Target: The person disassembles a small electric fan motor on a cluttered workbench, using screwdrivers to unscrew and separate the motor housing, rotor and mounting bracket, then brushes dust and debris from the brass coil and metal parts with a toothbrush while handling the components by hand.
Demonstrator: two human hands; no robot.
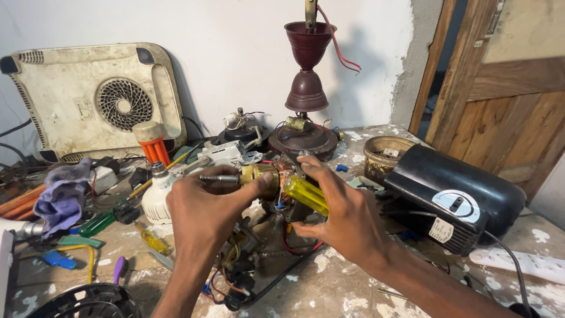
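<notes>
Left hand [203,209] fingers pinch a small motor [259,179] by its shaft above the surface [329,288]; right hand [344,218] fingers grip a yellow-handled screwdriver [306,194] against it. Around: white bulb [158,197], black casing [456,200], maroon fan part [306,88], purple cloth [62,194], white wall, wooden door [506,88].

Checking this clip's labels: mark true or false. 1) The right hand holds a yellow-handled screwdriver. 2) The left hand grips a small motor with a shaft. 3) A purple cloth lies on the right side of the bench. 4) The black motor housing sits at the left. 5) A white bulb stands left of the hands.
1) True: the right hand holds the yellow-handled screwdriver.
2) True: the left hand grips the small motor.
3) False: the purple cloth lies on the left.
4) False: the black motor housing sits at the right.
5) True: the white bulb stands left of them.
</notes>
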